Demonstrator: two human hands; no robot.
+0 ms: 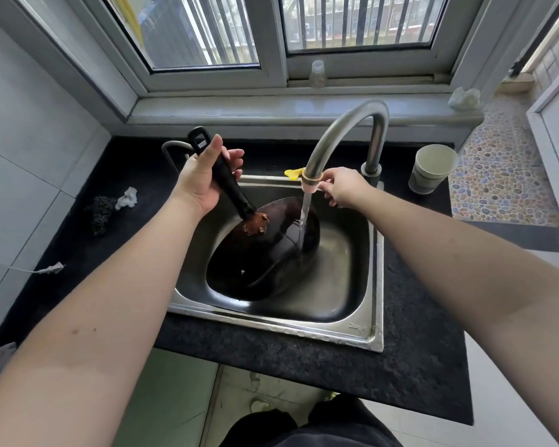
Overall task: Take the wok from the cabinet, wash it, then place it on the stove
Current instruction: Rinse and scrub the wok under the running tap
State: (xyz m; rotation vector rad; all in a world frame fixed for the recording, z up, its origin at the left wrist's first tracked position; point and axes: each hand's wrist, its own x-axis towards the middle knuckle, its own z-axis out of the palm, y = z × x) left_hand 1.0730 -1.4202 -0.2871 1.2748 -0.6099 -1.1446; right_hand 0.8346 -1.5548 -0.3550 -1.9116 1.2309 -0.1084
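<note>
A black wok [259,253] lies tilted inside the steel sink [352,330], its long black handle pointing up and left. My left hand [204,175] grips that handle around its middle. Water runs from the curved steel faucet [346,130] down onto the wok's inner wall. My right hand [339,188] is at the faucet's spout end, fingers curled beside the pink nozzle ring; whether they pinch it is unclear.
A dark scouring pad [100,214] and a white scrap lie on the black counter to the left. A paper cup [431,169] stands right of the faucet. A plug and cord [50,269] lie at the counter's left edge. The window sill is behind.
</note>
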